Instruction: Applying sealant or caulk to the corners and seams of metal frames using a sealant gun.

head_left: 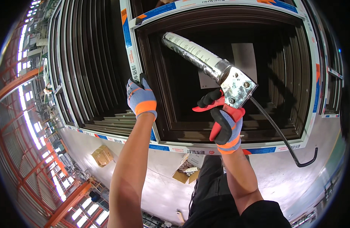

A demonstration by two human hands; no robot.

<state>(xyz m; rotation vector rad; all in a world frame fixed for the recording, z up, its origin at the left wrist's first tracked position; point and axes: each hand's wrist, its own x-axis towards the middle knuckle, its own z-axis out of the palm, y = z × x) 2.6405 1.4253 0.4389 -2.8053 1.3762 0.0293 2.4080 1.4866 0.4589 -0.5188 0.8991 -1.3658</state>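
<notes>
My right hand, in a blue, black and orange work glove, is wrapped round the red handle and trigger of a caulking gun. A white sealant tube lies in its metal cradle, slanting up and left to the inner left side of a dark brown window frame. From the gun's back a bent black rod sticks out to the lower right. My left hand, gloved alike, rests on the taped left edge of this frame; its fingertips curl over the edge and are partly hidden, with nothing visible in them.
More dark frames stand stacked at the left, edged with white, blue and orange protective tape. Below, on the pale floor, are an open cardboard box holding tubes and a smaller brown carton. Another taped frame stands at the right.
</notes>
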